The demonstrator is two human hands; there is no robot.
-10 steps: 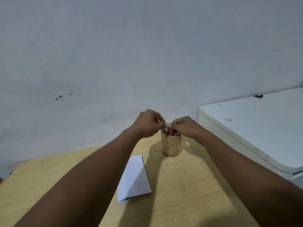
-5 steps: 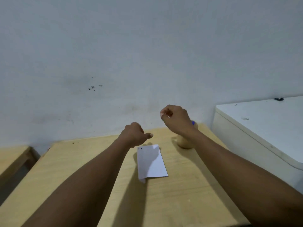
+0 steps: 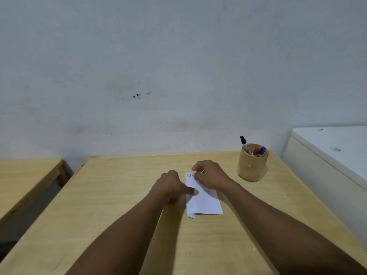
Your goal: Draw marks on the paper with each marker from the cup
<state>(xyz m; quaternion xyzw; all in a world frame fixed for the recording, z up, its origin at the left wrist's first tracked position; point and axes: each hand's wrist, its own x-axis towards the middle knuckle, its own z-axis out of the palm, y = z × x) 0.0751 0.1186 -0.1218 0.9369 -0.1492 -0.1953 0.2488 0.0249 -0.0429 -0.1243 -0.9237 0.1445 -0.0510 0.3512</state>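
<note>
A light wooden table carries a white paper at its centre. The cup stands at two o'clock from the paper, with black, red and blue markers upright inside. The left hand is curled, thumb tip pressing the paper's left edge. The right hand rests on the paper's far end beside three short marks, fingertips pinched together; what they grip cannot be made out.

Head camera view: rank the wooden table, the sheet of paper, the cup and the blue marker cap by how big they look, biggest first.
1. wooden table
2. paper and cup: they look close in area, and the cup stands farther from the camera, so I won't rank them.
3. blue marker cap
</note>
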